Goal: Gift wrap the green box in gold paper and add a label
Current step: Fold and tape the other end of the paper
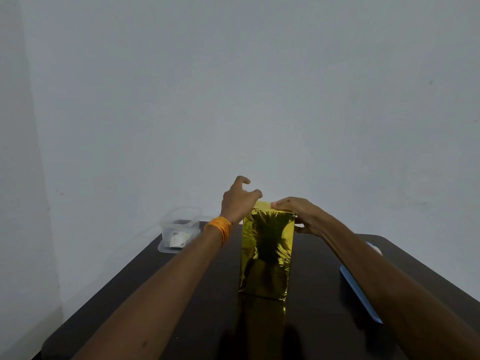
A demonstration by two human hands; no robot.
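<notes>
Box: the tall, upright gold-wrapped box [267,253], its foil paper shiny and crinkled, stands on end at the centre of the glossy dark brown table [213,315]; no green shows, so the sides you can see look fully covered
Right hand: your right hand [301,215] clasps the top right edge, fingers laid over the folded top and thumb against the side, most likely to keep the end flap flat and stop the tall box tipping
Left hand: your left hand [237,201], with stacked orange bangles [220,228] at the wrist, hovers just above the top left corner; the fingers are loosely hooked and apart, with nothing visible in them, seemingly free to fetch or press something
Top fold: you cannot see from here whether it is taped
Supplies: a clear square plastic tub [179,227] sits left of centre at the table's far edge, something pale inside; whether that is the label is unclear
Right side: a flat, long blue piece [359,294] lies near the table's right edge, partly behind your forearm
Stage: judging by this, wrapping is nearly closed and the label is not yet on
</notes>
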